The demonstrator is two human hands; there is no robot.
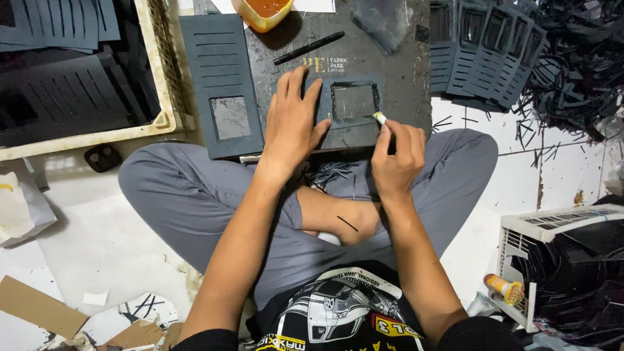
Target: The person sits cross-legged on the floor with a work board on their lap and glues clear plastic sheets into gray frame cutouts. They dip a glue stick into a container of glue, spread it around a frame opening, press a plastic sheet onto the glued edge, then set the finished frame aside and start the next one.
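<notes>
At frame centre, the left hand (294, 120) lies flat, fingers spread, pressing a dark matte cut-out panel (348, 104) with a rectangular window onto the worn board (403, 71). Right of it, the right hand (396, 159) pinches a small pale-tipped applicator (379, 117) against the window's edge.

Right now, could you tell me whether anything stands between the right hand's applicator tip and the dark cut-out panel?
Nothing visible does: the right hand holds the applicator with its tip at the window edge of the dark panel, which the left hand presses flat.

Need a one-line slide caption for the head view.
Left hand flat on a dark cut-out panel; right hand brushes its window edge.
</notes>
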